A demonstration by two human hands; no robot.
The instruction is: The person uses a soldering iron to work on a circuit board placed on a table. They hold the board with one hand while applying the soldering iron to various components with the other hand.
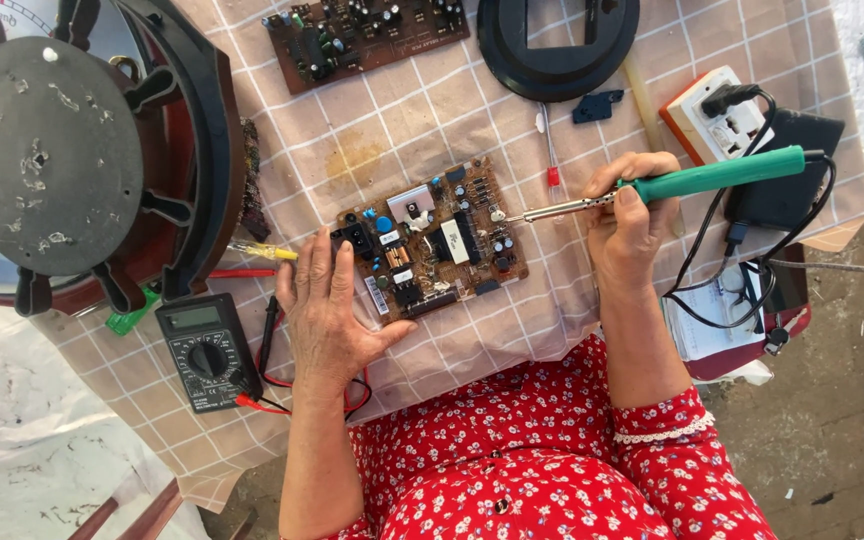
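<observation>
Left hand [330, 310] laid flat and open, fingers spread, on the checked cloth [372, 140], thumb against the lower left corner of the brown circuit board [430, 240], just right of the multimeter [207, 350]. Right hand [630, 215] wrapped tight round the green soldering iron [682, 183]. Long axis nearly level, handle rising rightward, metal tip pointing left at the board's right edge.

Table draped in a beige checked cloth [372, 130], bearing a brown populated circuit board [432, 240], a second dark board [367, 35], a black multimeter [207, 350], a white power strip [717, 115] and a black ring-shaped housing [557, 45].
</observation>
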